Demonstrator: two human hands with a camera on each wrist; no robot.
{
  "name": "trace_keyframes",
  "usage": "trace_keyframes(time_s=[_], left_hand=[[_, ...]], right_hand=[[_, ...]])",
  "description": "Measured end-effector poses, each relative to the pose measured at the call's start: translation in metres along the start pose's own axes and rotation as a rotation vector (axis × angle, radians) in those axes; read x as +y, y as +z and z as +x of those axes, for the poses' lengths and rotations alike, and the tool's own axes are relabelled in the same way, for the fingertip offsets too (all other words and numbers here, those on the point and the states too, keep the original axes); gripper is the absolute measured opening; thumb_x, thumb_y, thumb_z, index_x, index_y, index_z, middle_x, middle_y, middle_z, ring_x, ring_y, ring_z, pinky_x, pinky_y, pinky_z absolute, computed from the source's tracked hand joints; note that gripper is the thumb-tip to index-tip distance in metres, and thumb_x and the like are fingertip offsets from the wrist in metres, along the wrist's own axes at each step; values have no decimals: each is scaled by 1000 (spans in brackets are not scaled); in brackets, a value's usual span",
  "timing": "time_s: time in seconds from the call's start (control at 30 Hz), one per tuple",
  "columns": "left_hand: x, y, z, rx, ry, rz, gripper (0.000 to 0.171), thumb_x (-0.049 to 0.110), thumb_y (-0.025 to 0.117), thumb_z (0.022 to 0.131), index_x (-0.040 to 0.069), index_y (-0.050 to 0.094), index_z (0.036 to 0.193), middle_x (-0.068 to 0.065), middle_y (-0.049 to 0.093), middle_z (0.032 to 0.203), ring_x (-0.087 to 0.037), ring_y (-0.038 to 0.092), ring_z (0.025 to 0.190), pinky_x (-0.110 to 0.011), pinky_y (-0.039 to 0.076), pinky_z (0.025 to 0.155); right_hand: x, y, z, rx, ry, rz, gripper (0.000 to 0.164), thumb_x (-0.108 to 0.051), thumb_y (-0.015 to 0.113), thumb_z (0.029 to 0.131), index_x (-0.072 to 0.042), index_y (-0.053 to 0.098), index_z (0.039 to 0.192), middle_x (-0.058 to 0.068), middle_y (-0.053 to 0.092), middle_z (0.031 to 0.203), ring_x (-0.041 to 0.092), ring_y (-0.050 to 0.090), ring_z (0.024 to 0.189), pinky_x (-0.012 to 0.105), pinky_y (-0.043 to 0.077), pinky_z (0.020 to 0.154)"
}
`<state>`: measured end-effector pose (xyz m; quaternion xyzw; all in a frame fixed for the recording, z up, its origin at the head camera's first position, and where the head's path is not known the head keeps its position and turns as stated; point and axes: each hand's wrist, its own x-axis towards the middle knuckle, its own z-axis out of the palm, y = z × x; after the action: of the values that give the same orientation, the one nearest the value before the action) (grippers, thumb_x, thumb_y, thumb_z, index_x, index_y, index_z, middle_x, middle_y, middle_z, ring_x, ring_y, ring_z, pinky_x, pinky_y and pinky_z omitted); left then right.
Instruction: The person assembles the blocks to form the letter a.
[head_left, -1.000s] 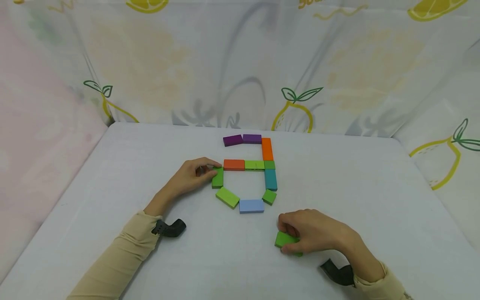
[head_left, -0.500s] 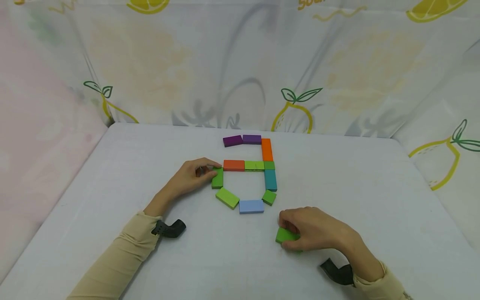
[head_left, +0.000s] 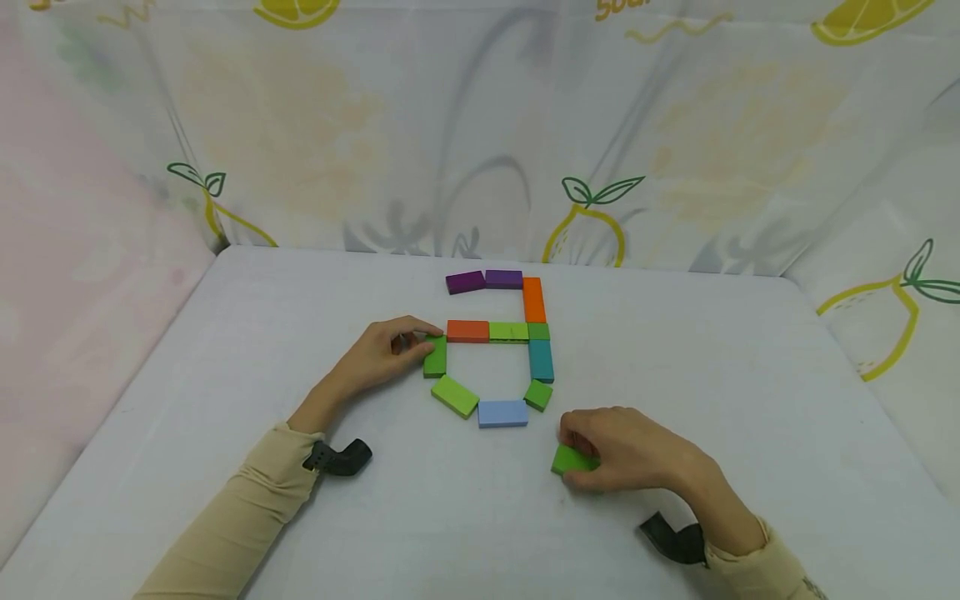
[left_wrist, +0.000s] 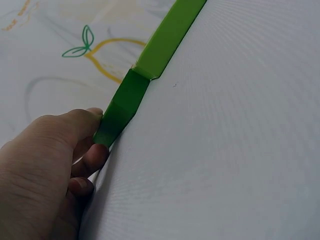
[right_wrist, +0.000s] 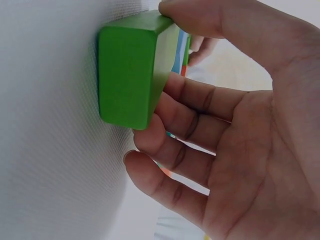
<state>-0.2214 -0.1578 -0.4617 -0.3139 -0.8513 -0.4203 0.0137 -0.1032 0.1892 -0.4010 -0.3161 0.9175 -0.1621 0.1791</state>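
My left hand pinches a green block at the left side of a figure laid out in flat coloured blocks. In the left wrist view thumb and finger meet at one end of that block, whose other end adjoins a lime block. Near the front right, my right hand grips another green block between thumb and fingers. Close up in the right wrist view, this green block lies right at the white cloth, with the thumb on one edge and fingertips on the opposite one.
Several blocks continue the figure: purple, orange, red, teal, light blue, a small green block. A white cloth covers the table. Lemon-print curtains stand behind it.
My right hand has slid slightly away from me, towards the figure, with its green block. The left hand and the laid-out blocks keep their places.
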Motion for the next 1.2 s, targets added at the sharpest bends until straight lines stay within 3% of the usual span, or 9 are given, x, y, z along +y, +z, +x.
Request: trace_keyframes(time_s=[1.2], left_hand=[[0,0,-1,2,2,10,24,19,64,90,18,67,114,3,67,95,-8,53,74,-20,43,63]], right_hand=[[6,1,5,90,39,-53,21,-29,73,77,-21,57,88,-13,46,70,-1,40,60,17,36,54]])
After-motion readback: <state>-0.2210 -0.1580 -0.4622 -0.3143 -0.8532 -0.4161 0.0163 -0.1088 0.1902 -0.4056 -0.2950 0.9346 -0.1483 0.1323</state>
